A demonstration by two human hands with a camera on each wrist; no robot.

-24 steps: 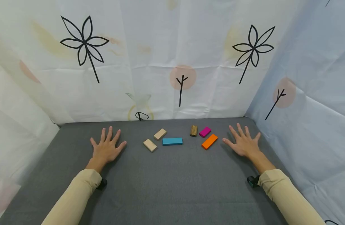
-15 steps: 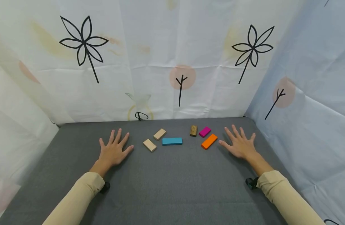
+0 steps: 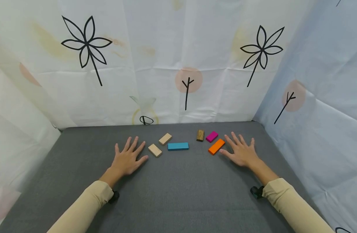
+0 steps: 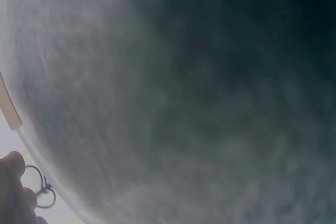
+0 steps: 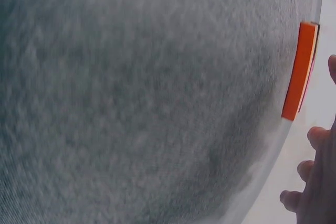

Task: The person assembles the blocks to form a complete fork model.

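Note:
In the head view my left hand [image 3: 127, 160] is spread flat, palm down, with its fingertips just left of the nearer pale wood block [image 3: 155, 150]. A second pale wood block [image 3: 165, 138] lies behind that one. My right hand [image 3: 242, 153] is likewise spread, its thumb and fingers close to the right side of an orange block [image 3: 216, 147]. Between the hands lie a blue block [image 3: 178, 146], a dark brown wood-grain block [image 3: 200, 135] and a magenta block [image 3: 211, 136]. Neither hand holds anything. The right wrist view shows the orange block [image 5: 300, 72] beyond my fingertips.
A grey cloth-covered table [image 3: 178, 191] carries the blocks near its back edge. White printed fabric [image 3: 155, 64] stands behind, with more fabric [image 3: 329, 129] on the right and on the left. Dark wrist cameras [image 3: 256, 192] sit under both sleeves.
Both hands have moved inward toward the blocks, the left one rightward and slightly nearer me, the right one leftward. The blocks have stayed in place.

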